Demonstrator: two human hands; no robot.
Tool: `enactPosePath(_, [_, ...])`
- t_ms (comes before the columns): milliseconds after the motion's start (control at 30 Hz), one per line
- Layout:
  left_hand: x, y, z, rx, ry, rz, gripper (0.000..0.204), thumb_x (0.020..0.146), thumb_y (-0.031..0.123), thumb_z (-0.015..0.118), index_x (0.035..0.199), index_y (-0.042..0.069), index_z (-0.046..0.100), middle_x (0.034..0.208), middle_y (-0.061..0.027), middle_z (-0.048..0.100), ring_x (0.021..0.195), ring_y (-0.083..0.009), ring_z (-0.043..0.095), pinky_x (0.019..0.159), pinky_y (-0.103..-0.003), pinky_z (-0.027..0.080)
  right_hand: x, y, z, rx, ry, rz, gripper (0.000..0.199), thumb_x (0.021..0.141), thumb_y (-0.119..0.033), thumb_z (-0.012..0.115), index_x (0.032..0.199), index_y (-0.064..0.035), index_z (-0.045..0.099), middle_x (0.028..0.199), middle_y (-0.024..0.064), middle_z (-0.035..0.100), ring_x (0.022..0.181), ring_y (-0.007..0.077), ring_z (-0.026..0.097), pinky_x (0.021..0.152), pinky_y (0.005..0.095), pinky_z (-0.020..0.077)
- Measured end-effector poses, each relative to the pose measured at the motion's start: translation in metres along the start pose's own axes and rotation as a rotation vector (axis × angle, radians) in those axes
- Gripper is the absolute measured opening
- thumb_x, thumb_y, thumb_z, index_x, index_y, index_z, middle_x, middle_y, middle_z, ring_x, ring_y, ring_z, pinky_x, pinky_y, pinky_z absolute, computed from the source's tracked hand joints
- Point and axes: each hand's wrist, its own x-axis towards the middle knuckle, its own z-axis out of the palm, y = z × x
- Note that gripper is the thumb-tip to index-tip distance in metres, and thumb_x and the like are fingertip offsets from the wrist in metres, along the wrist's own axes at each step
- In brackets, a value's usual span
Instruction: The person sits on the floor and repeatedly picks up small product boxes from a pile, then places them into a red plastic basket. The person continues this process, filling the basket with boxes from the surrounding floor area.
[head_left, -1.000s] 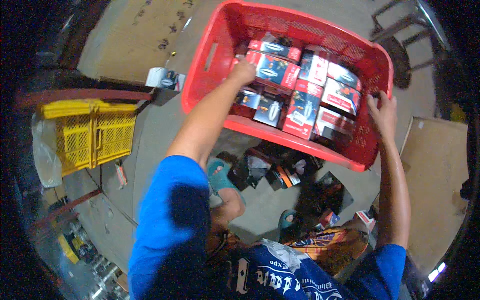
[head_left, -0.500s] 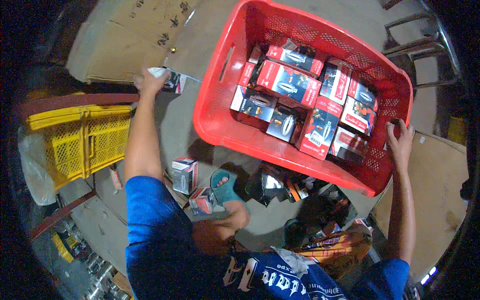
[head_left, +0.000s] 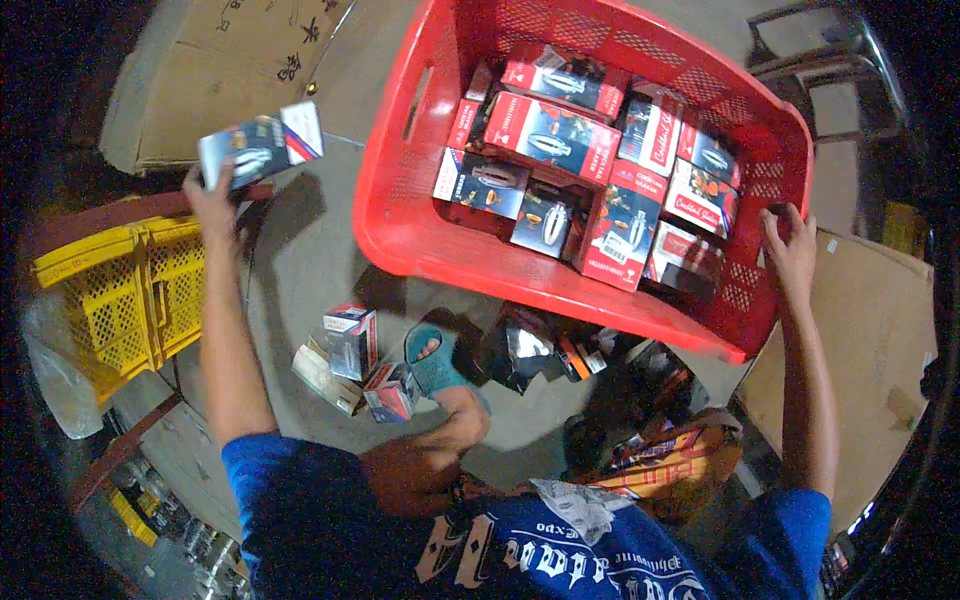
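Plastic, cardboard, glossy print
Red basket [head_left: 400, 215] and yellow crate [head_left: 120, 300]: perforated plastic. Held box [head_left: 262, 145]: glossy printed card; matt cardboard sheet [head_left: 215, 75] at eleven o'clock.

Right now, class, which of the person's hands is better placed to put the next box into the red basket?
The left hand: it already grips a small box, raised beside the red basket. The right hand rests on the basket's rim, seemingly steadying it, and holds no box.

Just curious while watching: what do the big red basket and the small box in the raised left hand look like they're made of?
Red basket: apparently moulded plastic, with glossy walls and a perforated mesh pattern. Box in the left hand: probably printed cardboard, judging by its sharp folded edges and slightly glossy picture panels.
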Motion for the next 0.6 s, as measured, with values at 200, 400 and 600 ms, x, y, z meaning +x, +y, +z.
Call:
enactPosePath(200, [-0.077,0.147,-0.024,-0.799,-0.457,-0.113,0.049,0.098,0.036,0.055,0.134,0.004,0.049,0.124,-0.0131,0.061,0.108,-0.0264,0.063,0.092,-0.042,0.054,-0.004,-0.010,-0.001,0.014,0.031,-0.004,0.063,0.086,-0.052,0.065,0.125,-0.0026,0.061,0.107,0.0210,0.056,0.097,0.0379,0.062,0.085,0.0447,0.0503])
enactPosePath(400, [-0.177,0.208,0.065,-0.607,-0.798,-0.253,0.049,0.096,0.036,0.061,0.130,0.004,0.048,0.115,-0.0100,0.064,0.100,-0.0191,0.066,0.086,-0.036,0.056,-0.004,-0.015,-0.003,0.044,0.047,0.024,0.062,0.085,-0.054,0.063,0.123,-0.0057,0.062,0.109,0.0221,0.055,0.095,0.0396,0.063,0.083,0.0477,0.0517])
enactPosePath(600, [-0.212,0.185,0.135,-0.274,-0.870,-0.443,0.068,0.093,0.041,0.064,0.137,0.000,0.031,0.130,-0.0216,0.051,0.121,-0.0269,0.054,0.101,-0.041,0.045,-0.006,-0.015,0.000,0.097,0.028,0.038,0.057,0.087,-0.051,0.061,0.121,-0.0060,0.062,0.109,0.0235,0.055,0.097,0.0405,0.062,0.084,0.0475,0.0506])
